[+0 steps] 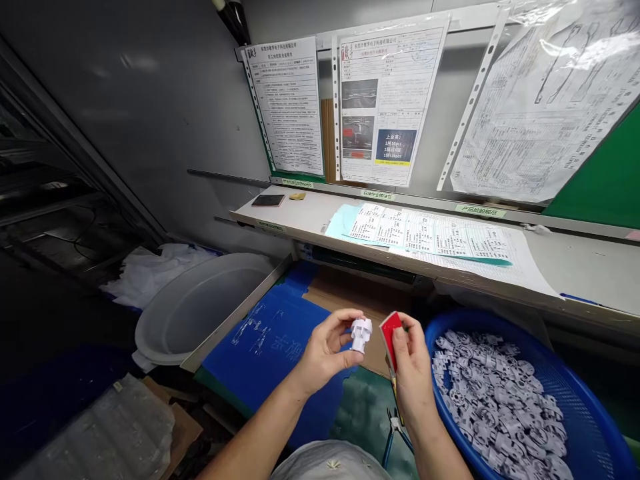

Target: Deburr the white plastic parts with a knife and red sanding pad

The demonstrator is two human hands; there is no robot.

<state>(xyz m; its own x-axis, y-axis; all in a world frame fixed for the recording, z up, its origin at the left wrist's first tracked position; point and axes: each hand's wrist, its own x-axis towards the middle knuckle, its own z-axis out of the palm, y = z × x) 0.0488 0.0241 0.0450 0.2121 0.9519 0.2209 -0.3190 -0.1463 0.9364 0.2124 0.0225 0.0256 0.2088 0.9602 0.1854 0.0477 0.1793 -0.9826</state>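
Observation:
Between the thumb and fingers of my left hand (325,350) is a small white plastic part (361,334), held upright with a wider, notched top and a narrower stem. My right hand (413,360) grips a flat red block (390,338) with a pale edge, thumb pressed on its red face. The two things are close together but apart, above the workbench. Below my right hand lie pliers (395,423) with blue handles on the green mat (365,400), partly hidden by the forearm.
To the right stands a blue basket (595,407) heaped with similar white parts (500,393). A large pale tub (165,327) is at the left. Blue sheeting (260,353) and cardboard cover part of the bench. A shelf (310,213) with papers (430,233) runs along the back.

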